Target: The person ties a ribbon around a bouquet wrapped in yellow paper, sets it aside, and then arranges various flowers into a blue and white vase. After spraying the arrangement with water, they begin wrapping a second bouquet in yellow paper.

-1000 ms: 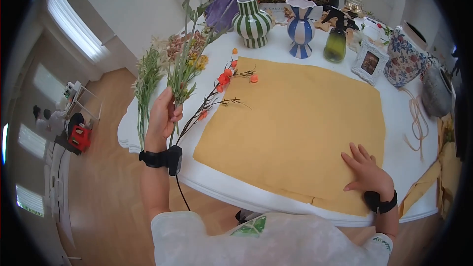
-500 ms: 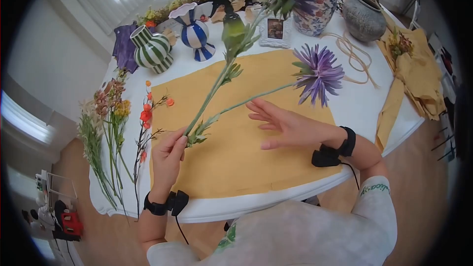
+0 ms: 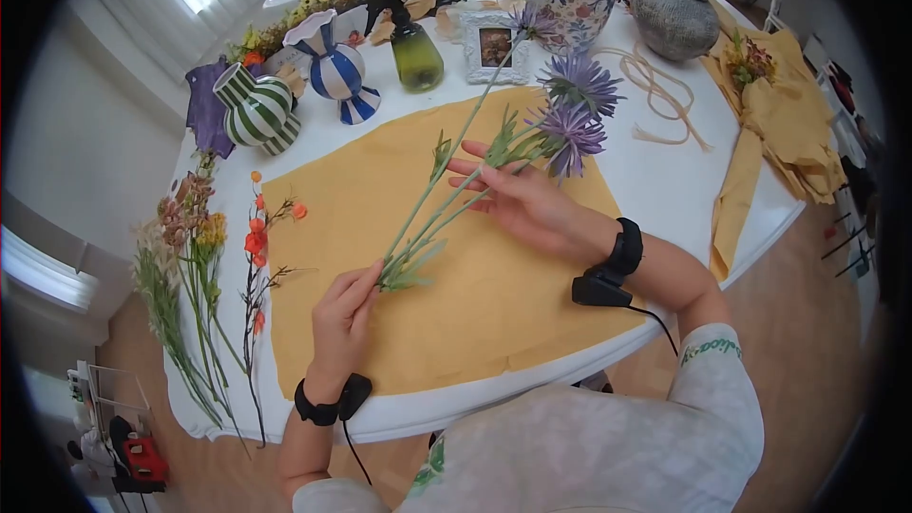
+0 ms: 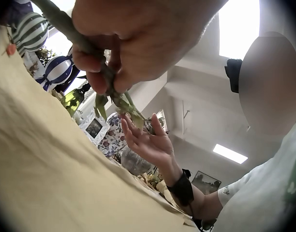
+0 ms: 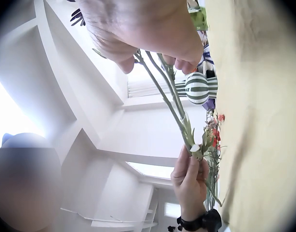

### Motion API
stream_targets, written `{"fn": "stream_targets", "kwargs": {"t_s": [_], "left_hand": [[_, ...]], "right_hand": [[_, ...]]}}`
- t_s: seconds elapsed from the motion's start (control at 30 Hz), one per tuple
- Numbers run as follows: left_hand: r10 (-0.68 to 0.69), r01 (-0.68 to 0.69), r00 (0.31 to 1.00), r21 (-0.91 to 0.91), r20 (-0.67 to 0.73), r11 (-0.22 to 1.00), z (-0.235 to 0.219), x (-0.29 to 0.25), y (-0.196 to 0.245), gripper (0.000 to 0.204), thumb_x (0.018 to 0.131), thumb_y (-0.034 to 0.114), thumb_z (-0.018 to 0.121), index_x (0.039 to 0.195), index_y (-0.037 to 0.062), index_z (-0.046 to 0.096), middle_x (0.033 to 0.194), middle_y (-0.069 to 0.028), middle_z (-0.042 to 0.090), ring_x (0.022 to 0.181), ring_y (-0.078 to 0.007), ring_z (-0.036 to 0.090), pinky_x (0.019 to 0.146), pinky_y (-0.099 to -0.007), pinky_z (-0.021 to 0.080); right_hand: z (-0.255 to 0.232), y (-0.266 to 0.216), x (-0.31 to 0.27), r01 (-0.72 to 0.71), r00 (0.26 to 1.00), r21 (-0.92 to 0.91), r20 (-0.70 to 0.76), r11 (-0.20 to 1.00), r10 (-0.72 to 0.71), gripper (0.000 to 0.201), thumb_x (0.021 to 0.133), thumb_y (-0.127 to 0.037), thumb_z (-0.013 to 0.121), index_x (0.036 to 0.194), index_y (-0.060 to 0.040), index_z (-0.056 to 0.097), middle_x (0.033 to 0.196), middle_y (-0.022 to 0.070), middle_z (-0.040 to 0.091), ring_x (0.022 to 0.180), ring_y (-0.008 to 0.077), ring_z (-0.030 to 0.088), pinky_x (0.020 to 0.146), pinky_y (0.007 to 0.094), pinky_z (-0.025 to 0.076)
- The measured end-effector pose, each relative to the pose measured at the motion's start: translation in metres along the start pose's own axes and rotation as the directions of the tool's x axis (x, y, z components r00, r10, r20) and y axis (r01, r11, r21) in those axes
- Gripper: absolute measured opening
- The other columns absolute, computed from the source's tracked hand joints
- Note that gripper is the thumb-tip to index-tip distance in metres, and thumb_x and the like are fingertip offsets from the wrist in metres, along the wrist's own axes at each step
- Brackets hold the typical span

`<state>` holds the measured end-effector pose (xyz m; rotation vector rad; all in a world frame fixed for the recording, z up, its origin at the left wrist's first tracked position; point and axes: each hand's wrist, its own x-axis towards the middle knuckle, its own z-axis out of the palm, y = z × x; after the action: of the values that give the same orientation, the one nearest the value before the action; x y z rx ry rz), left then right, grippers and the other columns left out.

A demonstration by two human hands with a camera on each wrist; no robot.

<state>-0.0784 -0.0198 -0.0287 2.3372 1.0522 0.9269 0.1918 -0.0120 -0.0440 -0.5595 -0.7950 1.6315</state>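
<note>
My left hand (image 3: 344, 321) pinches the green stems of several purple aster-like flowers (image 3: 578, 133) near their lower ends, over a sheet of yellow-brown wrapping paper (image 3: 351, 199). The blooms point away to the upper right, and one stem leans apart from the others. My right hand (image 3: 527, 207) is just below the blooms, its fingers spread and mostly straight around the stems. In the right wrist view the stems (image 5: 162, 87) pass between that thumb and the fingers. The left wrist view shows the left thumb and fingers closed round a thick stem (image 4: 66, 24).
Left of the paper lie a red-orange blossom branch (image 3: 255, 242) and several cut flowers (image 3: 195, 228). Behind stand a green-striped vase (image 3: 255, 106), a blue-striped vase (image 3: 337, 71), a green bottle (image 3: 418, 62) and a photo frame (image 3: 470, 47). Cord (image 3: 655, 95) and a wrapped bouquet (image 3: 784, 123) lie right.
The left hand has carried the purple flowers from the left edge to over the paper. The right hand has risen from the paper to the stems. The head view has turned right.
</note>
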Motion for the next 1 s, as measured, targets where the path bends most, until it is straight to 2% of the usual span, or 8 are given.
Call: {"fn": "stream_targets", "kwargs": {"t_s": [0.17, 0.27, 0.53, 0.63, 0.77, 0.87, 0.93, 1.0], "left_hand": [[0.09, -0.094, 0.992, 0.054, 0.083, 0.994, 0.002, 0.005, -0.02, 0.033, 0.077, -0.001, 0.057, 0.11, 0.0035, 0.057, 0.088, -0.0111, 0.059, 0.079, -0.0203, 0.057, 0.063, -0.0252, 0.046], [-0.104, 0.108, 0.986, -0.024, 0.132, 0.994, 0.0, 0.011, -0.014, 0.037, 0.076, 0.001, 0.058, 0.113, 0.0035, 0.054, 0.088, -0.0115, 0.059, 0.08, -0.021, 0.057, 0.066, -0.0262, 0.046], [-0.053, 0.072, 0.978, -0.086, 0.202, 0.994, -0.001, 0.017, -0.039, 0.036, 0.078, 0.005, 0.057, 0.114, 0.0025, 0.053, 0.092, -0.0125, 0.059, 0.082, -0.0235, 0.056, 0.073, -0.0287, 0.044], [-0.057, 0.09, 0.969, -0.129, 0.241, 0.988, 0.001, 0.019, -0.04, 0.035, 0.079, 0.006, 0.055, 0.113, 0.0017, 0.052, 0.097, -0.011, 0.059, 0.085, -0.0194, 0.055, 0.074, -0.0265, 0.043], [-0.238, 0.316, 0.908, -0.191, 0.343, 0.929, 0.0, 0.02, -0.039, 0.034, 0.081, 0.007, 0.054, 0.114, 0.0021, 0.051, 0.1, -0.0098, 0.059, 0.085, -0.0155, 0.055, 0.074, -0.0249, 0.042], [-0.155, 0.238, 0.91, -0.181, 0.384, 0.954, 0.011, 0.017, -0.057, 0.032, 0.081, 0.009, 0.054, 0.113, 0.0033, 0.052, 0.1, -0.0097, 0.057, 0.088, -0.0191, 0.053, 0.078, -0.0276, 0.041], [-0.023, -0.022, 0.943, 0.13, 0.333, 0.991, 0.014, 0.016, -0.061, 0.031, 0.082, 0.01, 0.054, 0.112, 0.0044, 0.053, 0.099, -0.0097, 0.053, 0.093, -0.0234, 0.048, 0.082, -0.0313, 0.039], [-0.073, 0.022, 0.939, 0.154, 0.337, 0.988, 0.016, 0.017, -0.059, 0.031, 0.081, 0.01, 0.055, 0.111, 0.0048, 0.053, 0.099, -0.0101, 0.051, 0.094, -0.025, 0.046, 0.083, -0.0326, 0.038]], "right_hand": [[-0.021, 0.011, 0.006, -0.026, 0.999, -0.149, -0.025, 0.988, 0.023, 0.049, 0.089, -0.023, 0.049, 0.131, -0.0074, 0.029, 0.126, 0.0081, 0.044, 0.107, 0.0131, 0.045, 0.085, 0.0297, 0.038], [-0.022, 0.01, 0.006, -0.036, 0.999, -0.184, -0.041, 0.982, 0.029, 0.045, 0.091, -0.025, 0.046, 0.129, -0.0067, 0.032, 0.125, 0.008, 0.045, 0.104, 0.0132, 0.047, 0.084, 0.0293, 0.039], [-0.026, 0.013, 0.005, -0.079, 0.995, -0.333, -0.08, 0.94, 0.056, 0.037, 0.092, -0.03, 0.04, 0.121, -0.0065, 0.039, 0.115, 0.0077, 0.052, 0.102, 0.0127, 0.049, 0.083, 0.0279, 0.04], [-0.023, 0.009, 0.0, 0.003, 1.0, -0.453, -0.008, 0.892, -0.008, 0.028, 0.092, -0.024, 0.042, 0.112, -0.005, 0.044, 0.109, 0.0063, 0.054, 0.101, 0.0136, 0.05, 0.085, 0.028, 0.039], [-0.025, 0.012, 0.001, 0.079, 0.98, -0.559, 0.195, 0.826, 0.038, 0.021, 0.089, -0.016, 0.046, 0.105, -0.0032, 0.048, 0.103, 0.006, 0.055, 0.099, 0.0133, 0.051, 0.086, 0.0284, 0.039], [-0.029, 0.016, 0.003, 0.045, 0.984, -0.61, 0.164, 0.791, 0.071, 0.019, 0.088, -0.015, 0.049, 0.102, -0.003, 0.05, 0.1, 0.0057, 0.056, 0.097, 0.0132, 0.052, 0.086, 0.0277, 0.039], [-0.032, 0.016, 0.005, 0.028, 0.987, -0.629, 0.14, 0.777, 0.077, 0.018, 0.087, -0.015, 0.05, 0.101, -0.003, 0.05, 0.098, 0.0055, 0.057, 0.095, 0.0132, 0.053, 0.085, 0.0269, 0.04], [-0.031, 0.013, 0.004, -0.146, 0.984, -0.643, -0.016, 0.751, 0.178, 0.018, 0.087, -0.017, 0.051, 0.098, -0.0034, 0.052, 0.094, 0.0063, 0.058, 0.088, 0.0128, 0.055, 0.081, 0.0261, 0.043]]}}
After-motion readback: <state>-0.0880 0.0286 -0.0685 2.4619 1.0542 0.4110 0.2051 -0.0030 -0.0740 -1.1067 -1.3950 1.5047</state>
